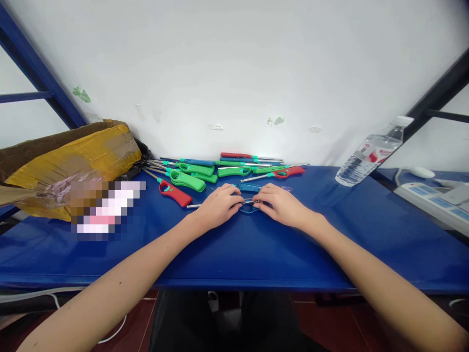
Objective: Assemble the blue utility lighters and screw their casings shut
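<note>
At the middle of the table, both hands meet over a blue long-necked lighter (249,209) lying low on the surface, its ring-shaped trigger guard showing between them. My left hand (221,205) has thumb and fingers closed on its neck side, and a metal tube (193,206) sticks out to the left beneath it. From the other side my right hand (279,203) pinches the lighter with thumb and fingertips. Small parts at the fingertips are too tiny to make out. Just beyond the fingers lies a separate blue casing piece (249,187).
Behind the hands lie several lighters, including a green one (187,180), a red one (175,192) and another red one (289,172). A taped cardboard box (73,166) sits left. A water bottle (372,154) leans at right, near a white power strip (432,200).
</note>
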Demonstrator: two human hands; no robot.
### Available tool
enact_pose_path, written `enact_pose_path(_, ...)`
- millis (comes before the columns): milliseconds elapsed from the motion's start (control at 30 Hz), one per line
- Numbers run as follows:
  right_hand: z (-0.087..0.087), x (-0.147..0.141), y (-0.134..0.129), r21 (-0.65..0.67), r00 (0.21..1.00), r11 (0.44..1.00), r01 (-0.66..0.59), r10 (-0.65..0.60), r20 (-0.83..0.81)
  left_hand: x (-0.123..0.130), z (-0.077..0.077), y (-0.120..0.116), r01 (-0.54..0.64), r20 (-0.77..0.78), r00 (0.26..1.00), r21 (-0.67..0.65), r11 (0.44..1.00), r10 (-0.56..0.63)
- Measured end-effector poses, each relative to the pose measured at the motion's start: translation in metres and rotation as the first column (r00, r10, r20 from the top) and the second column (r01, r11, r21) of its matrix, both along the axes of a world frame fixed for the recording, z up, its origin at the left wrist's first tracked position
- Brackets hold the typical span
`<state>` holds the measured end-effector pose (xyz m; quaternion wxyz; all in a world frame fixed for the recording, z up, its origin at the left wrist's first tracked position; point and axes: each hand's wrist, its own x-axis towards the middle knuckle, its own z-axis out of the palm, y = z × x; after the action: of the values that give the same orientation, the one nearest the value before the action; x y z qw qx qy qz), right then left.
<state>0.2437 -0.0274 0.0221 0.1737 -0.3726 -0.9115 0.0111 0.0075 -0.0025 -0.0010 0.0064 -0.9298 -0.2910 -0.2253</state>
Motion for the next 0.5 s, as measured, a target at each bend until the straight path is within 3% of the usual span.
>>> enact_pose_path(500,-0.0021,0.0037,0.0028,-0.011,0.999,1.0,-0.026,0.026,-0.02,0.0012,-0.001,-0.0004,0.025,0.027,0.999,0.025,0.999,-0.026)
